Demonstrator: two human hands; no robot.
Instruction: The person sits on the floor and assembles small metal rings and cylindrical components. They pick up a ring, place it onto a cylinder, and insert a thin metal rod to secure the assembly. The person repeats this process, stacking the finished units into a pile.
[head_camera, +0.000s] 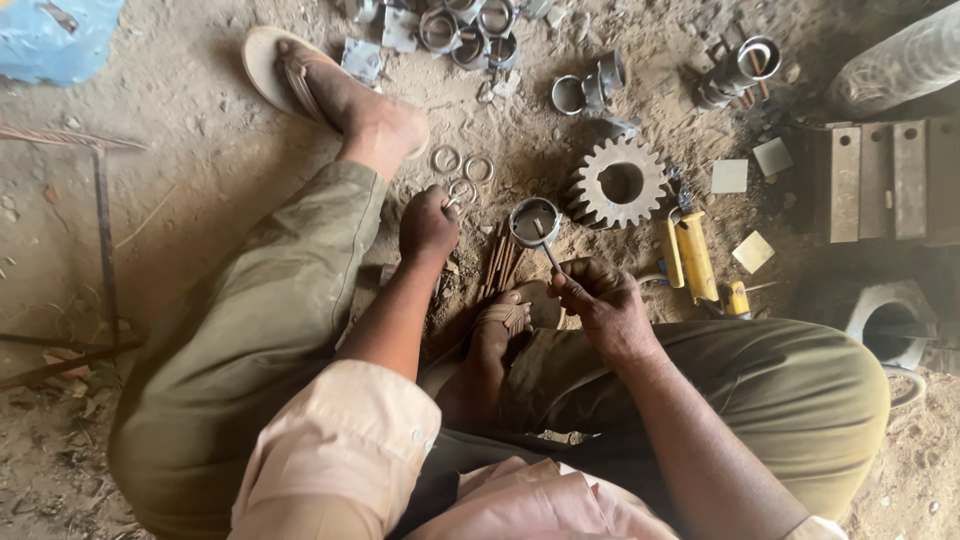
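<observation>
I sit on sandy ground with my legs folded. My left hand (428, 226) is closed low over the dirt, pinching a small metal ring (460, 192) beside two other loose rings (446, 159). My right hand (600, 300) grips a thin metal rod (549, 252) whose tip reaches into a short metal cylinder sleeve (534, 221) standing on the ground. A large steel gear (620, 183) lies just right of the sleeve. A bundle of thin rods (503, 265) lies between my hands.
My sandalled feet (345, 95) rest ahead and under me. Several metal rings and sleeves (470, 30) are scattered at the top. A yellow tool (695, 255), flat metal plates (729, 176), a slotted steel block (880, 180) and a hollow casting (890, 325) lie at right. A rusty bar frame (103, 230) stands left.
</observation>
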